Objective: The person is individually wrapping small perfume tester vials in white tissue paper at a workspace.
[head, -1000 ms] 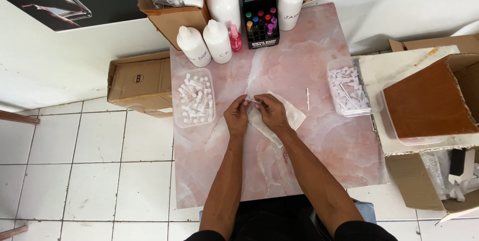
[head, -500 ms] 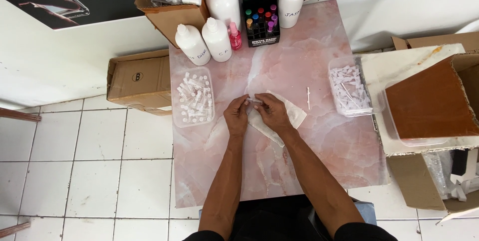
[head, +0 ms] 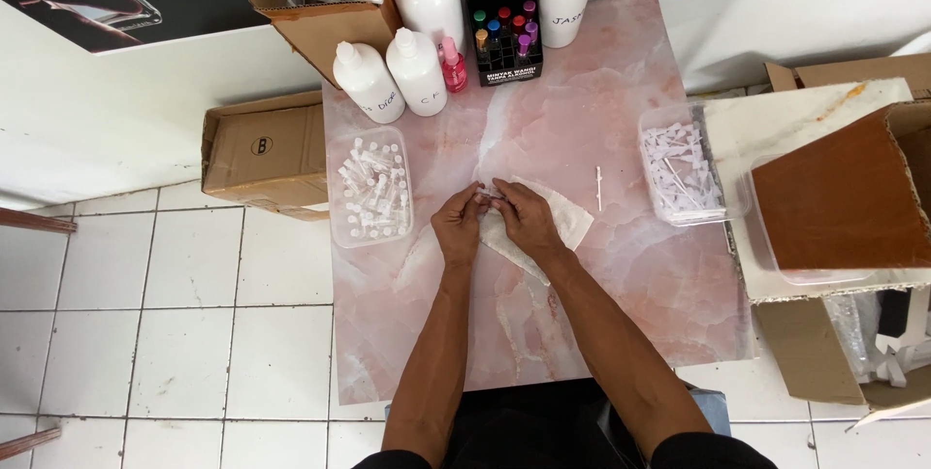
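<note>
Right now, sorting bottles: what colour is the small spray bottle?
Pink spray bottle, in the head view.

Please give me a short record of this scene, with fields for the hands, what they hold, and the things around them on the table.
surface: pink marbled table
left hand: fingertips pinch a small clear item, too small to identify
right hand: meets the left hand at the same item, over a white cloth
left side: clear tray of small vials
right side: clear tray of small white parts
loose: thin white stick
back edge: white bottles, dark display box
</note>
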